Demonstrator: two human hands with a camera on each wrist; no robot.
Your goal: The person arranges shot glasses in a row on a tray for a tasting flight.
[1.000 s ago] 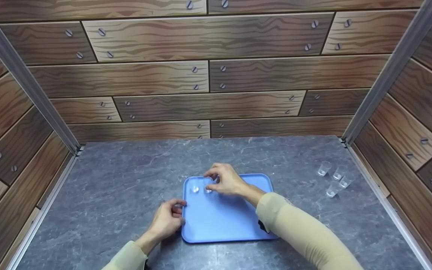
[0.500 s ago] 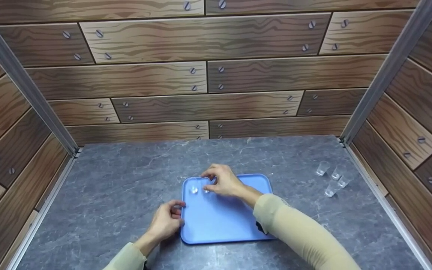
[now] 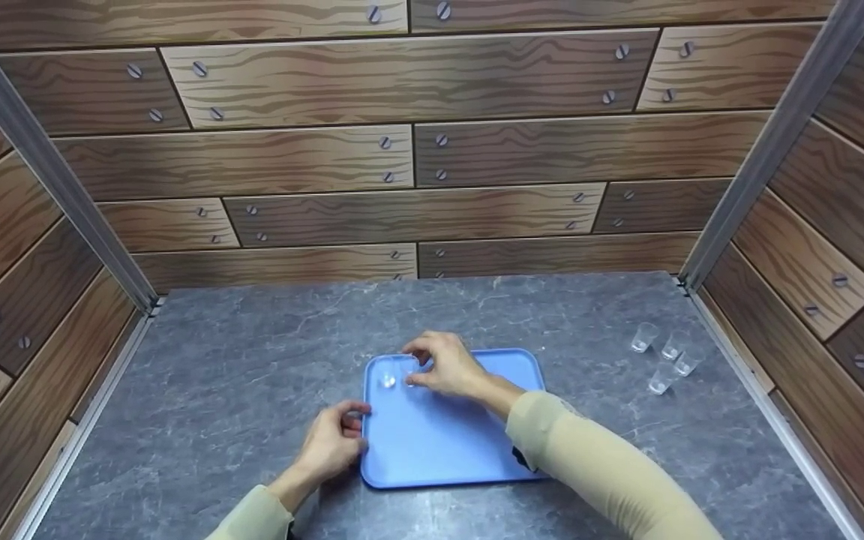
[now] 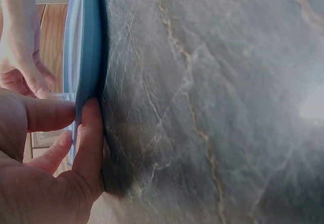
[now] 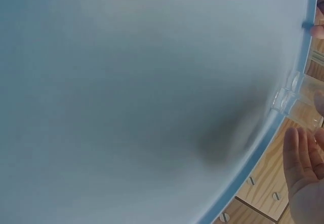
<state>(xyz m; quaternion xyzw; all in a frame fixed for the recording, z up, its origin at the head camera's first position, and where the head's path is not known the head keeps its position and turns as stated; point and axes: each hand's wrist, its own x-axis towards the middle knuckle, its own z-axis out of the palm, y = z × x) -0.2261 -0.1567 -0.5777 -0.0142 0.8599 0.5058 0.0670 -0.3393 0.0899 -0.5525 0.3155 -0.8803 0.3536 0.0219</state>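
Cup (image 3: 412, 368) sits pinched by right hand (image 3: 448, 364), beyond left hand (image 3: 331, 437) gripping blue tray (image 3: 436, 442).

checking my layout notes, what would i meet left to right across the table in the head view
Person's bare left grip, one small clear cup on the blue rectangular tray, person's bare right grip, group of four small clear cups

Head camera looks forward and down from above; wrist cameras, close in, share the tray (image 3: 454, 446).
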